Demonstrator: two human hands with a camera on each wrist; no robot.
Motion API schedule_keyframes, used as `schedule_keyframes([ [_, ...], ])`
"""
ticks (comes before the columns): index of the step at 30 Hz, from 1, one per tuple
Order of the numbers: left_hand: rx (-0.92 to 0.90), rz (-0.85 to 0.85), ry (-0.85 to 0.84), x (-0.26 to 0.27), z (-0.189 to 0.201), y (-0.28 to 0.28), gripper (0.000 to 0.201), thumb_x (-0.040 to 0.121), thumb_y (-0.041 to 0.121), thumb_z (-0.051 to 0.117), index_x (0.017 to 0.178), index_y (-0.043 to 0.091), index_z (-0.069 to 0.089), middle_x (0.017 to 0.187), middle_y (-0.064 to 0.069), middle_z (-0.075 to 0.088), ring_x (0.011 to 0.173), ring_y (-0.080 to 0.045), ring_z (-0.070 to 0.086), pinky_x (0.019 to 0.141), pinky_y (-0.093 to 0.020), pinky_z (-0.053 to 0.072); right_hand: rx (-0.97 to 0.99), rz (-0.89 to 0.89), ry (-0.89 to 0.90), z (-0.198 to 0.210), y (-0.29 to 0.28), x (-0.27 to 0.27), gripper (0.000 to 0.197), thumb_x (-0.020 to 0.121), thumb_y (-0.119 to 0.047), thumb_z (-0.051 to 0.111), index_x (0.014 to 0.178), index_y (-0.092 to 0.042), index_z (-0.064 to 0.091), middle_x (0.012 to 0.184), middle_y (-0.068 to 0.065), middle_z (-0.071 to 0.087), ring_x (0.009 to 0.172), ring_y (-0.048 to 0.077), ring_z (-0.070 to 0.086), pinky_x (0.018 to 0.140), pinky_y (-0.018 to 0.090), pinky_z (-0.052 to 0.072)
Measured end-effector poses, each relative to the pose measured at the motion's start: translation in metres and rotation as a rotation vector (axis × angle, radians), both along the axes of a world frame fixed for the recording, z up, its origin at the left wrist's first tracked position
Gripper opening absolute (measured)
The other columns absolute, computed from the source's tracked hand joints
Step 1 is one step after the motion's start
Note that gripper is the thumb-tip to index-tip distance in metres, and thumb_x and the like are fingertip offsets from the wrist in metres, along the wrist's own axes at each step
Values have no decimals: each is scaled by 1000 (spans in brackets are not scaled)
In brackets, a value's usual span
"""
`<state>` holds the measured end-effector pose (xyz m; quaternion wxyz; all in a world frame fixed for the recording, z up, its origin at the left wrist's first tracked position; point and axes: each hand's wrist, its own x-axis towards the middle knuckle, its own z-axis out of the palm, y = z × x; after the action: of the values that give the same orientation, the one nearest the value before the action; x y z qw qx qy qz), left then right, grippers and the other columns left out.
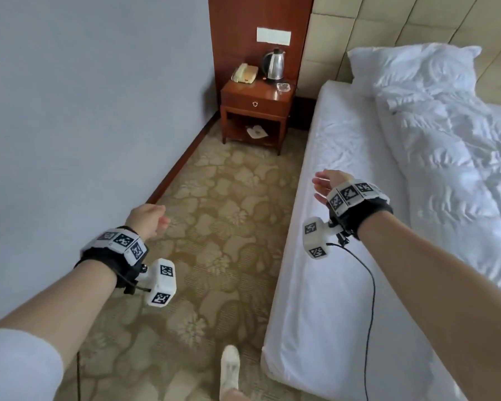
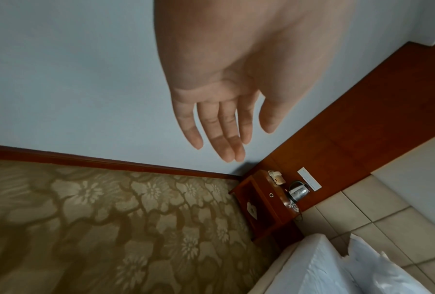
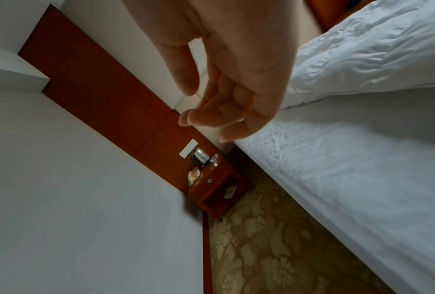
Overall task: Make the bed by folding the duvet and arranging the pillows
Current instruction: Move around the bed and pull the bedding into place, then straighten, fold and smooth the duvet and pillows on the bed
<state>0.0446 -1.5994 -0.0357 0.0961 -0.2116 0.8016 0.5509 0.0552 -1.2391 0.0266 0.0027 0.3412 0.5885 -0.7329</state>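
A white crumpled duvet [image 1: 457, 157] lies along the right part of the bed [image 1: 330, 256], leaving the near strip of sheet bare. A white pillow [image 1: 411, 68] leans against the padded headboard [image 1: 388, 21]. My right hand [image 1: 326, 183] hovers over the bare sheet at the bed's left edge, fingers loosely bent and holding nothing; in the right wrist view the right hand [image 3: 223, 99] is empty, with the duvet [image 3: 374, 49] beyond it. My left hand [image 1: 151, 217] hangs over the carpet, apart from the bed; the left wrist view shows the left hand [image 2: 226, 119] with straight fingers, empty.
A wooden nightstand [image 1: 256, 111] stands in the corner between wall and bed, bearing a kettle [image 1: 274, 63], a telephone [image 1: 245, 73] and a glass ashtray [image 1: 284, 87]. Patterned carpet [image 1: 214, 227] forms a narrow aisle between the wall and the bed. My shoe [image 1: 229, 369] is near the bed's corner.
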Motion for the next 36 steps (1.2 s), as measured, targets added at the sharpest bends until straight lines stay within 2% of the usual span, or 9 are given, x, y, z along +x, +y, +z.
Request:
schedule_keyframes([
  [6, -17, -104, -27, -161, 6, 8, 16, 94, 25, 49, 105, 16, 55, 77, 0, 64, 68, -13, 57, 64, -25, 41, 38, -91, -5, 0, 20, -150, 26, 96, -11, 41, 72, -9, 52, 70, 4, 54, 55, 12, 47, 58, 22, 41],
  [10, -29, -150, 54, -275, 28, 33, 12, 96, 20, 48, 104, 13, 53, 75, -3, 61, 63, -12, 54, 43, -12, 45, 25, -104, 3, 8, 20, -243, 28, 97, -14, 38, 73, -10, 52, 71, 4, 53, 58, 12, 46, 59, 23, 41],
  [14, -40, -274, 47, -379, 23, 61, 16, 96, 25, 47, 106, 15, 55, 76, 1, 64, 67, -11, 58, 60, -23, 39, 30, -104, -4, 8, 21, -323, 27, 98, -16, 41, 75, -10, 55, 72, 3, 55, 60, 12, 48, 61, 24, 43],
  [20, -47, -450, 51, -556, 6, 116, 19, 96, 24, 46, 108, 13, 56, 77, 1, 62, 67, -11, 56, 61, -22, 38, 38, -314, -35, -4, 68, -440, 29, 98, -15, 40, 73, -8, 53, 70, 5, 54, 56, 14, 45, 57, 25, 39],
  [23, -50, -558, 74, -649, 13, 159, 27, 96, 27, 47, 112, 9, 57, 82, -2, 64, 68, -11, 57, 63, -24, 41, 24, -437, -41, 0, 100, -483, 32, 99, -17, 38, 71, -10, 51, 65, 4, 54, 57, 13, 44, 60, 25, 39],
  [27, -26, -735, 79, -744, 28, 256, 31, 94, 32, 51, 111, 7, 58, 76, 1, 63, 67, -12, 58, 63, -23, 42, 0, -669, -54, 8, 156, -515, 32, 98, -16, 42, 69, -8, 52, 32, -3, 54, 47, 14, 50, 59, 25, 39],
  [29, 2, -814, 72, -775, 26, 307, 31, 93, 33, 52, 110, 9, 58, 77, -2, 63, 65, -12, 56, 61, -23, 40, 7, -768, -77, 5, 189, -528, 32, 99, -17, 42, 69, -9, 52, 29, -4, 52, 36, 11, 50, 56, 25, 38],
  [33, 13, -922, 81, -831, 10, 406, 30, 92, 36, 53, 108, 10, 57, 95, -9, 64, 67, -10, 55, 61, -23, 39, 3, -839, -152, -13, 263, -559, 36, 102, -17, 33, 70, -8, 46, 25, -3, 47, 19, 6, 39, 53, 22, 30],
  [36, 59, -967, 31, -880, 0, 483, 27, 92, 37, 54, 106, 15, 54, 102, -7, 62, 83, -17, 59, 70, -28, 43, -21, -892, -156, -31, 333, -598, 36, 102, -17, 31, 70, -8, 45, 24, -3, 44, 16, 7, 36, 48, 20, 30],
])
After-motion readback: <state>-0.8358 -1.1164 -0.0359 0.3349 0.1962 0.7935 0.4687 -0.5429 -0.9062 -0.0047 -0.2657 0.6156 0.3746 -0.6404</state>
